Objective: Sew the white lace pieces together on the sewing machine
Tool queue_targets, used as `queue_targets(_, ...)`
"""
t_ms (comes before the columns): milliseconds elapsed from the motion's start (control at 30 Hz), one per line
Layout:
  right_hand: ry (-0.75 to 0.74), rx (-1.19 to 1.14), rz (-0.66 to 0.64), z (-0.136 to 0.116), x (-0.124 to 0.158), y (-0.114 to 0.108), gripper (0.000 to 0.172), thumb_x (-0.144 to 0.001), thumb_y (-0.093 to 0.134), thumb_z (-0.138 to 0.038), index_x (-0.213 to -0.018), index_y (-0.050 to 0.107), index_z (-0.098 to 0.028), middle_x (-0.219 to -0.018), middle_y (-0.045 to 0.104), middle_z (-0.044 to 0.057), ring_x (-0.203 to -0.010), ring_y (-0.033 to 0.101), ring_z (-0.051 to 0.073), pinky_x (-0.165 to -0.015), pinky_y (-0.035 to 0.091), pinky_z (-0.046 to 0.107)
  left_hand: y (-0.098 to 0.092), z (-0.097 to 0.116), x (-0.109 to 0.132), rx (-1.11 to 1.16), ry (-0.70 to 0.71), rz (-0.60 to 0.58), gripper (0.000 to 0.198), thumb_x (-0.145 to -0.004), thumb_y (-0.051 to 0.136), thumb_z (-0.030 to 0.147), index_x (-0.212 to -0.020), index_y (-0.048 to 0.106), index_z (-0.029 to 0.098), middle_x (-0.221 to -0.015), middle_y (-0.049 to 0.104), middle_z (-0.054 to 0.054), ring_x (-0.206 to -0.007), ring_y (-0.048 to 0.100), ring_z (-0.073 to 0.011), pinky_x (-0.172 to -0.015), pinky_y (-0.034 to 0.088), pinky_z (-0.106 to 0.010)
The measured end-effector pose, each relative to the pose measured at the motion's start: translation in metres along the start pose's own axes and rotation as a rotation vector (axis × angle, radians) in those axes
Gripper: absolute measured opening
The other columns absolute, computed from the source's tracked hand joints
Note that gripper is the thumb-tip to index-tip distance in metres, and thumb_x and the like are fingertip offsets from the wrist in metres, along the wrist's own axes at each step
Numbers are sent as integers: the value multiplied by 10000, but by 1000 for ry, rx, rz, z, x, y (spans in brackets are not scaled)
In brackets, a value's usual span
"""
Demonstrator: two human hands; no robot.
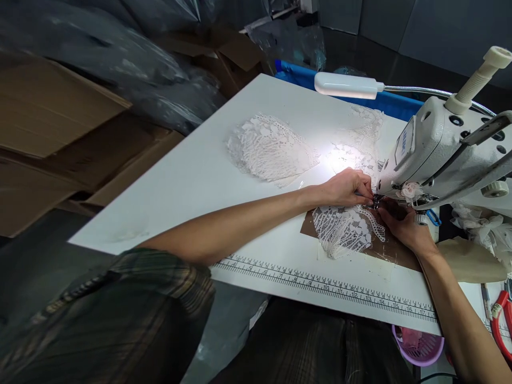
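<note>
A white sewing machine (424,144) stands at the right, its presser foot (376,200) low over white lace (344,232). Just left of the foot, my left hand (347,186) is closed, its thumb and fingertips pinching the lace. My right hand (402,226) is curled on the other side of the foot, thumb close to the needle area and touching the lace edge; the machine head partly hides its fingers. Beneath the near part of the lace lies a brown sheet (400,254). More lace (366,128) spreads behind my left hand.
A pile of white lace pieces (272,149) lies left on the white table (192,197). A lit lamp (348,85) hangs above. Ruler tape (328,285) runs along the front edge. Red-handled scissors (498,320) lie right; a purple basket (424,349) sits below. Cardboard boxes (60,106) stand left.
</note>
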State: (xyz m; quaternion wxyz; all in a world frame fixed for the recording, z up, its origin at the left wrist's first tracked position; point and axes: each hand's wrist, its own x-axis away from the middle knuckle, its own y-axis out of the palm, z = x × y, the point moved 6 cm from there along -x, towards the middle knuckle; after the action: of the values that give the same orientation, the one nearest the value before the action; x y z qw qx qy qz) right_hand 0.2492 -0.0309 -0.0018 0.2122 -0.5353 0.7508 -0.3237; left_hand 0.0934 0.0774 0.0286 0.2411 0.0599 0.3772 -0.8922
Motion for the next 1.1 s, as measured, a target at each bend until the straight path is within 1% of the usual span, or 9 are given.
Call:
queue_targets(167,8,-14,-15,2,-1,2,422,-792,720,-535,-1091,709,-239,-1078,751,107,-1093,682,304,-960,548,476,0,0,0,-17,25,12,123,-851,708,249,-797,815,222,-807,726,-15,-774,652,-115,-773,528,-295)
queue_targets(300,-31,-20,7,1,-1,2,400,-795,729,-517,-1085,710,-240,-1041,758,100,-1061,693,295,-923,558,461,0,0,0,-28,34,14,124,-863,704,246,-796,808,237,-830,740,-4,-793,663,-113,-793,535,-298)
queue_targets(433,-18,17,9,2,-2,2,370,-812,715,-503,-1075,708,-243,-1007,757,94,-1025,705,290,-847,575,439,0,1,0,-37,55,11,123,-868,705,242,-802,809,238,-826,744,-4,-799,665,-117,-816,537,-313)
queue_targets(533,-17,20,14,2,-1,3,360,-825,702,-501,-1081,707,-248,-1018,756,96,-1024,705,288,-822,577,438,0,0,0,-33,52,12,130,-874,698,243,-809,810,235,-831,744,-11,-807,668,-121,-803,540,-312)
queue_targets(733,-41,-4,30,0,0,3,371,-818,704,-518,-1064,718,-241,-1023,759,99,-1029,705,284,-844,575,437,0,0,0,-53,51,7,133,-876,693,258,-810,809,248,-820,739,0,-782,655,-118,-799,535,-319)
queue_targets(867,-19,15,30,3,0,2,404,-798,715,-540,-1064,720,-235,-1023,763,105,-1042,706,299,-851,579,427,0,-1,0,-45,46,8,125,-872,703,270,-812,811,251,-815,734,2,-777,648,-117,-814,531,-323)
queue_targets(1000,-29,33,53,4,1,1,424,-773,736,-540,-1067,714,-235,-1041,764,103,-1081,699,306,-904,574,432,-1,-2,0,-31,34,19,128,-866,704,278,-808,815,249,-793,730,-1,-765,646,-117,-827,532,-330)
queue_targets(1100,-27,54,63,2,1,0,405,-773,730,-542,-1034,717,-233,-1048,763,107,-1100,692,313,-943,566,451,-1,-2,0,-35,27,14,139,-864,696,292,-802,815,254,-798,734,-2,-778,652,-120,-826,533,-330)
